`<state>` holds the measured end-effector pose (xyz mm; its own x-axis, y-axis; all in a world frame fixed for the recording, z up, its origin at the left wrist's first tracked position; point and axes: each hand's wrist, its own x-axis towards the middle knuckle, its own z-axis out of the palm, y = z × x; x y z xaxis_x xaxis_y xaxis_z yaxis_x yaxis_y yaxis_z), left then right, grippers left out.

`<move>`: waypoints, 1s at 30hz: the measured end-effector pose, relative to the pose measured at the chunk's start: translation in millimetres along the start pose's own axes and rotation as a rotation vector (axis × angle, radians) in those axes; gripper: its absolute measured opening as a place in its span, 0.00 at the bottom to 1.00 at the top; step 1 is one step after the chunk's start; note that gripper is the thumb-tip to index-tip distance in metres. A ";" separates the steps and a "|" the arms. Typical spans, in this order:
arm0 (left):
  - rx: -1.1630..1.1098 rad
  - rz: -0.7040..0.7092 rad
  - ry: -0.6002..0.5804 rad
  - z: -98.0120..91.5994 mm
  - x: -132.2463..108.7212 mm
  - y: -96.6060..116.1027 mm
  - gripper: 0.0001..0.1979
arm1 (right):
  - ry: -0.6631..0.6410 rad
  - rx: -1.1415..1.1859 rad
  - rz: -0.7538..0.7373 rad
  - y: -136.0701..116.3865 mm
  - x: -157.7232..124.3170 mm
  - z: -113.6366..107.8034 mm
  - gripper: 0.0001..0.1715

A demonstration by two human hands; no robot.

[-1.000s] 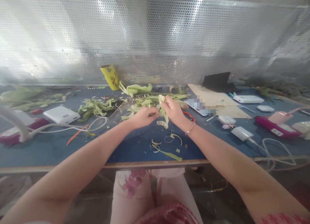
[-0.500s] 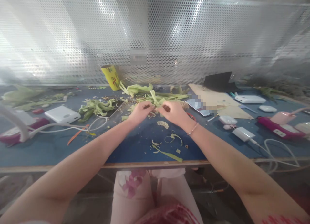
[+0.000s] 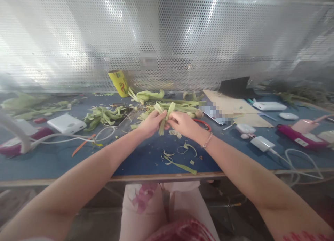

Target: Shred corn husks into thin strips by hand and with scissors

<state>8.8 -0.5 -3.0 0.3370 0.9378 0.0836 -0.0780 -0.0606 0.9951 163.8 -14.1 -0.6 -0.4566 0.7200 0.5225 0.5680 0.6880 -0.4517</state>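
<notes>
My left hand [image 3: 153,122] and my right hand [image 3: 180,123] meet over the middle of the blue table, both closed on pale green leaf strips [image 3: 163,122]. The strips stick up between my fingertips and hang a little below them. Right behind my hands lies a heap of green stalks and leaves [image 3: 180,105]. A red-handled tool [image 3: 205,124] shows partly beside my right wrist. In front of my hands, thin peelings and a flat green strip [image 3: 184,168] lie on the table. My fingers hide part of what they hold.
A yellow can [image 3: 120,83] stands tilted near the perforated metal screen [image 3: 182,42]. To the left are leaf scraps [image 3: 104,115], a white power bank [image 3: 67,123] and cables. To the right lie a phone [image 3: 214,114], cardboard [image 3: 232,103], a white charger [image 3: 262,143] and a purple power strip [image 3: 301,136].
The leaf strips between my hands now stand out in a crossed shape and hang below my fingers. My hands have shifted slightly, and more of the red-handled tool shows.
</notes>
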 end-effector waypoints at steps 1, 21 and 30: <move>0.025 -0.010 0.010 2.2 -1.1 1.0 0.14 | -0.004 0.007 0.007 -2.2 -0.4 0.6 0.09; 0.205 -0.006 0.029 -11.1 6.7 -8.1 0.16 | -0.303 0.170 0.080 6.6 0.8 -7.0 0.08; 0.109 0.020 0.009 -10.9 4.9 -5.3 0.16 | -0.237 0.144 0.072 9.5 0.2 -4.6 0.07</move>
<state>0.7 8.1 -8.5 0.3280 0.9390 0.1036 0.0177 -0.1158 0.9931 172.2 -7.8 -1.5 -0.5760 0.7568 0.3091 0.5091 0.6279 -0.5886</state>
